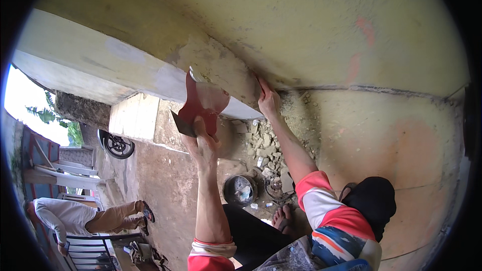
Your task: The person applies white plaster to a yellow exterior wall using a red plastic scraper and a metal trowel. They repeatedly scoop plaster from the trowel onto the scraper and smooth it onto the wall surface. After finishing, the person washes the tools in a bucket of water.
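Note:
My left hand (pixel 203 143) is closed around a red plastic putty spreader (pixel 191 101) with a curved outline. Pale putty is smeared on its face and white paste sits at its tip. A dark flat scraper blade (pixel 183 124) juts out to the left from the same grip. My right hand (pixel 269 101) reaches up to the wall (pixel 236 73), its index finger stretched out and touching the inner corner. No tool shows in the right hand; some of its fingers are partly hidden.
Broken plaster rubble (pixel 266 145) lies below the wall. Beside it stands a black bucket (pixel 240 189) with pale material inside. My sandalled foot (pixel 282 218) is close to the debris. Farther left are a person in a white shirt (pixel 68 216), a metal railing (pixel 85 251) and a wheel (pixel 118 144).

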The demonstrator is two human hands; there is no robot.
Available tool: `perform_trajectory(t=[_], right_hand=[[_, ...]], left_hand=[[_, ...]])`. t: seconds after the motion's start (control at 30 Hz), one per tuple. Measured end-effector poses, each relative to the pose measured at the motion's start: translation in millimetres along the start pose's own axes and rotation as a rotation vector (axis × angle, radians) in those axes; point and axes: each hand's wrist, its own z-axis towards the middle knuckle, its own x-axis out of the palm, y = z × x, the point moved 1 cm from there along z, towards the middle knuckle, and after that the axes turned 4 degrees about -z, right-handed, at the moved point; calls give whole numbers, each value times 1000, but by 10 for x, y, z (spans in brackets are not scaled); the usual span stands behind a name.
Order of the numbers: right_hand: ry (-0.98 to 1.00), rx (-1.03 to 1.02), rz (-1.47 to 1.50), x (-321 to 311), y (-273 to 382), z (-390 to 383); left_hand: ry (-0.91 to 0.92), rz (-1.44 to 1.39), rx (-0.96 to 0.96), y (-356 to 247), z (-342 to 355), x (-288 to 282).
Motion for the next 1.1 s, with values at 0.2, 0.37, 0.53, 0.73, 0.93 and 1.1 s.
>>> perform_trajectory(t=[0.2,0.37,0.53,0.73,0.93,1.1], right_hand=[[-57,-76,76,90,1,87],[289,16,182,-290,-276,98],[75,115,113,-163,-353,3],[-74,52,106,51,-495,175],[187,156,142,-14,-212,29],[285,120,340,-362,-486,-72]], left_hand=[[-28,119,29,101,-11,-87],[7,-12,-48,-13,-48,-10],[-12,-65,-121,-38,-60,164],[-3,-18,-83,21,-55,60],[-74,16,-122,19,-110,-169],[-35,-41,-104,-23,-43,-39]])
